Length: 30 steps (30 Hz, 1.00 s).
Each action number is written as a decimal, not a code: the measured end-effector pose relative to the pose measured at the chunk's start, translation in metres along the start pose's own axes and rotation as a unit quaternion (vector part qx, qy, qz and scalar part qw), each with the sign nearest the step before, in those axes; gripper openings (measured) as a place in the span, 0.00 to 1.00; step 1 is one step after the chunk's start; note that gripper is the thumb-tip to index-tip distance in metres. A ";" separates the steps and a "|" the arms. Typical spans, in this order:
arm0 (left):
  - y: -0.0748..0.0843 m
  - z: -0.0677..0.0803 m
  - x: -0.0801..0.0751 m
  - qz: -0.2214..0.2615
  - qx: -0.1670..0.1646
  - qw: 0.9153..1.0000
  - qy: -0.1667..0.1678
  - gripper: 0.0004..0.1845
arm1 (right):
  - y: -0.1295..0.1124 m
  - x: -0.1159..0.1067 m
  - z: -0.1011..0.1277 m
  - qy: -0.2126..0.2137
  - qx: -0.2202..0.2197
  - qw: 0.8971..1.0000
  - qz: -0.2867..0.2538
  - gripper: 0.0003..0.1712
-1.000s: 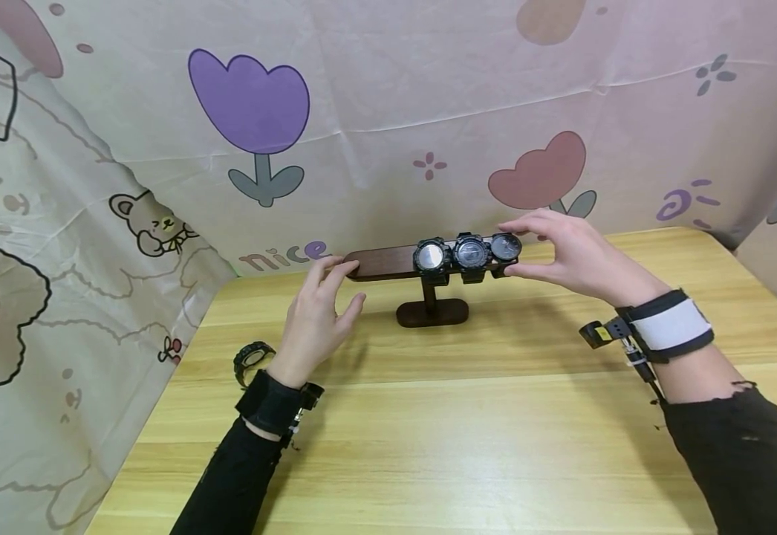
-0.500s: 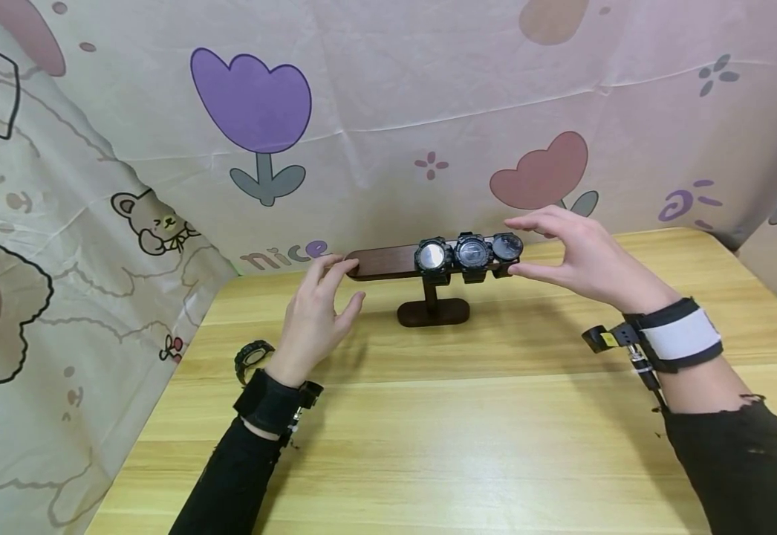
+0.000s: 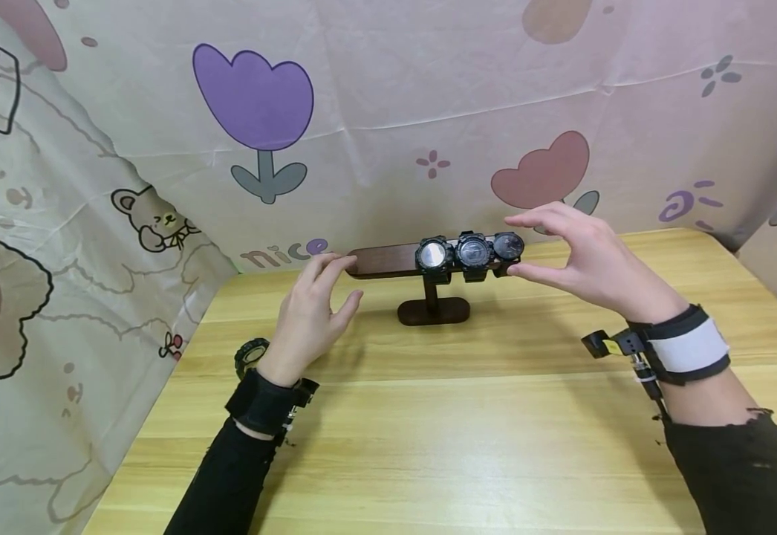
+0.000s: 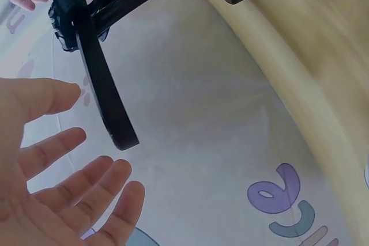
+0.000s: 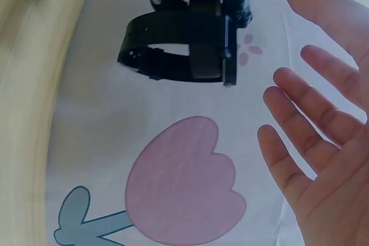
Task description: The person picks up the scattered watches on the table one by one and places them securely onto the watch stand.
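A dark wooden watch stand [image 3: 385, 261] stands near the back of the table, its bar level on a short post and oval base. Three black wristwatches [image 3: 473, 251] sit side by side on the right half of the bar. My left hand [image 3: 308, 316] is by the bar's bare left end; the left wrist view shows its spread fingers [image 4: 115, 177] apart from the bar. Around the right end, my right hand [image 3: 585, 256] hovers with thumb and fingers spread, apart from the outermost watch strap [image 5: 173, 27] in the right wrist view. Neither hand holds anything.
Another black watch [image 3: 250, 355] lies on the table left of my left wrist, partly hidden by it. The light wood table [image 3: 428, 446] meets a printed cloth [image 3: 375, 89] behind and at the left.
My right hand has drawn back slightly to the right from the end watch. My left hand has shifted a little left, off the bar's end. Stand and watches stay put.
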<state>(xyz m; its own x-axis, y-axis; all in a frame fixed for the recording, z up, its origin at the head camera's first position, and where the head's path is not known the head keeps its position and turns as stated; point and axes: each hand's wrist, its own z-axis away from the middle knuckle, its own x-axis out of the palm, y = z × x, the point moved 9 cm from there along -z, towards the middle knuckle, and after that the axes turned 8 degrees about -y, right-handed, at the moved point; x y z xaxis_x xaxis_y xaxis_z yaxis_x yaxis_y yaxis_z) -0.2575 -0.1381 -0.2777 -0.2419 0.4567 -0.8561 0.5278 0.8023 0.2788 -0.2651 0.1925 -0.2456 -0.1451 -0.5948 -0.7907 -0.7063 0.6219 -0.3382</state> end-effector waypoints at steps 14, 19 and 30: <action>0.006 0.004 -0.016 -0.019 0.015 1.000 -0.018 0.29 | -0.038 -0.008 0.001 0.021 -0.066 0.998 0.003 0.42; 0.004 0.008 -0.023 -0.026 0.005 0.999 -0.028 0.29 | -0.053 -0.007 0.000 0.027 -0.100 0.995 0.000 0.41; -0.011 0.016 -0.030 -0.054 -0.057 0.995 -0.055 0.28 | -0.078 0.001 0.001 0.021 -0.159 0.987 -0.018 0.32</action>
<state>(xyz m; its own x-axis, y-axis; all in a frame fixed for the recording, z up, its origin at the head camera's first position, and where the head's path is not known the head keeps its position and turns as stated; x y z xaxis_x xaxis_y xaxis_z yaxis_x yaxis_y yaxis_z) -0.2428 -0.1671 -0.2624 -0.1991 0.3249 -0.9245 0.4055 0.8862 0.2241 -0.2089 0.1440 -0.2202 -0.1402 -0.6381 -0.7571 -0.8923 0.4129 -0.1827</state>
